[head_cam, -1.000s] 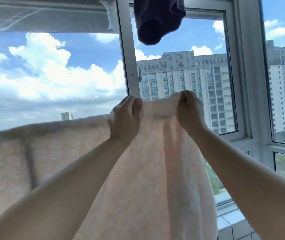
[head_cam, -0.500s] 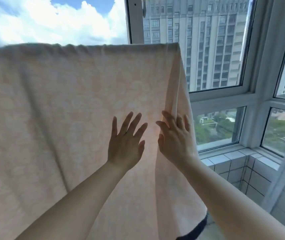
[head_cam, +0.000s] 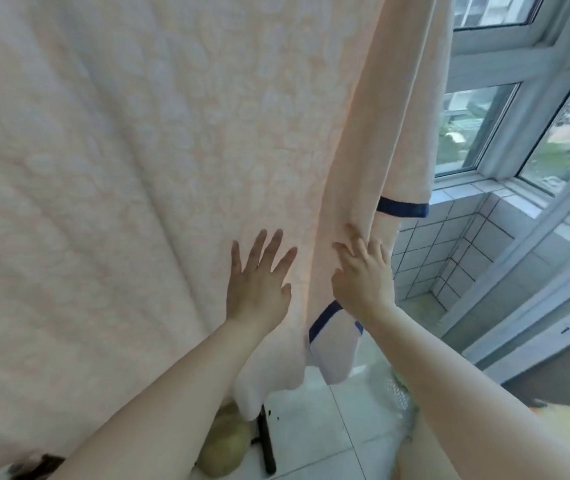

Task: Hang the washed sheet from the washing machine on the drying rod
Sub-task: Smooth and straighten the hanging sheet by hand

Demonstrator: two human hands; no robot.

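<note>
The pale peach patterned sheet hangs down in front of me and fills most of the view. Its right edge is folded, with a dark blue trim band at the bottom corners. My left hand lies flat on the sheet with fingers spread. Just to its right, my right hand touches the folded right edge, its fingertips at the fold. The drying rod is out of view above.
White window frames and a tiled sill stand to the right. Below the sheet lie a white tiled floor, a yellowish round object and a black bar.
Both hands let go of the sheet's top edge and slid down its face with fingers spread. My view has dropped from the window to the sheet's lower end.
</note>
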